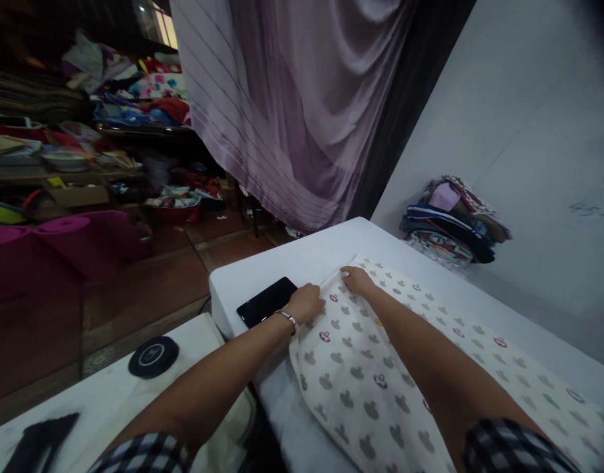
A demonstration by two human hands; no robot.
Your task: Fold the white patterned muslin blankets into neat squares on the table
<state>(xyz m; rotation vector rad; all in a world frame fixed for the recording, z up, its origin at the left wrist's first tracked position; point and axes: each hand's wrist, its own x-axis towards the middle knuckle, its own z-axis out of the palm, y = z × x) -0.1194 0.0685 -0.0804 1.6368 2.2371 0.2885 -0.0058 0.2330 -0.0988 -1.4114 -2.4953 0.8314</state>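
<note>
A white cloth printed with grey shapes and small coloured motifs (365,374) lies spread over a white padded table (272,256) and hangs past its near side. My left hand (306,303), with a bracelet at the wrist, is closed on the cloth's left edge. Farther along that edge, my right hand (357,279) pinches the cloth near its far corner. Just left of my left hand a black phone or tablet (267,301) lies flat on the table, partly covered by my wrist.
A second white table (109,381) at lower left bears a round black object (154,356) and a dark item (45,440). Folded fabrics (444,220) are stacked by the wall. Purple curtains (302,98) hang behind. Magenta rolls (69,249) and cluttered shelves stand at left.
</note>
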